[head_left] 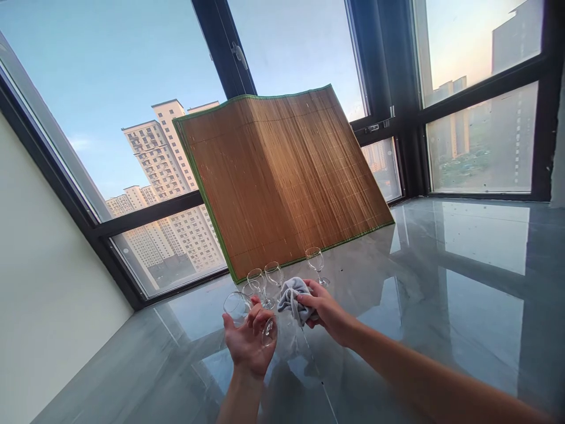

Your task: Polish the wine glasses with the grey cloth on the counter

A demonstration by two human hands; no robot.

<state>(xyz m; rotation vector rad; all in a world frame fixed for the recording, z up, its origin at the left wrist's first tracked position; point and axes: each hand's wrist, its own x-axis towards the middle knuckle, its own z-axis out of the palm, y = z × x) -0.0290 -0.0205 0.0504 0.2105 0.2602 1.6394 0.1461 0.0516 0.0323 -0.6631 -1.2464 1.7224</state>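
My left hand (247, 341) holds a clear stemmed glass (238, 307) on its side, the bowl pointing left and the foot (269, 331) by my fingers. My right hand (326, 312) grips a bunched grey cloth (292, 298) just right of that glass. Behind my hands, three more small stemmed glasses stand upright on the glossy floor: two close together (257, 282) (274, 275) and one further right (315, 261).
A brown bamboo mat with a green edge (282, 176) leans against the window behind the glasses. Dark-framed windows (145, 215) run along the back and turn a corner at the right. A pale wall (44, 294) lies to the left. The shiny grey floor (463, 282) stretches right.
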